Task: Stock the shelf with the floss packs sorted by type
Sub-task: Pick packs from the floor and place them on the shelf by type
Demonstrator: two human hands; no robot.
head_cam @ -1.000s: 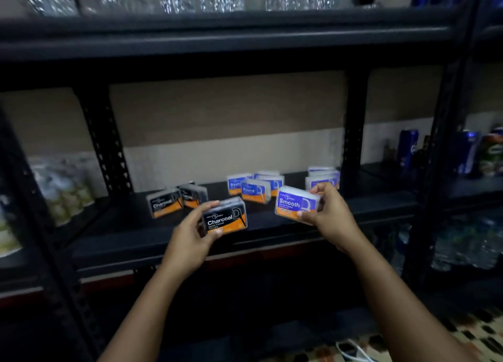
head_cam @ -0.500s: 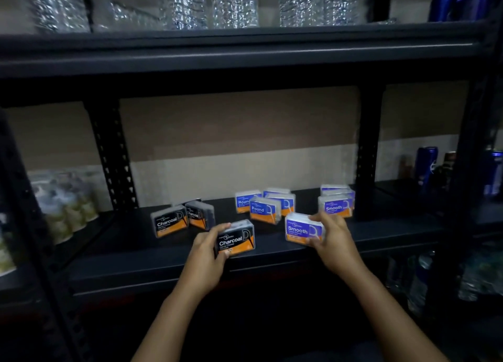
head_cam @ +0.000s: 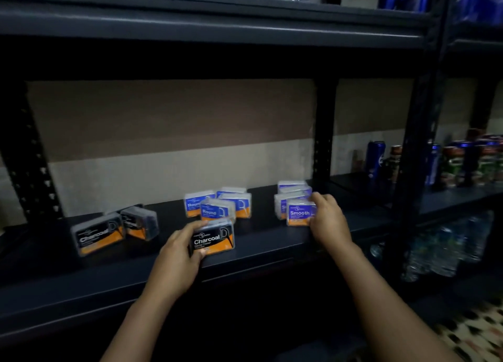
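Near the shelf's front edge, your right hand has brought its Smooth pack down against the Smooth group; your left hand still clasps a Charcoal pack mid-shelf, well right of its group; slide it leftward.

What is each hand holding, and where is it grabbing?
Left hand grips the Charcoal pack by its left end. Right hand holds the Smooth pack by its right end.

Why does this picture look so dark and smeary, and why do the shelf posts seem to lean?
Head view: dim light, the shelf nearly black; motion blur smears the Round packs and drink cans; the wide lens bends posts outward near the edges.
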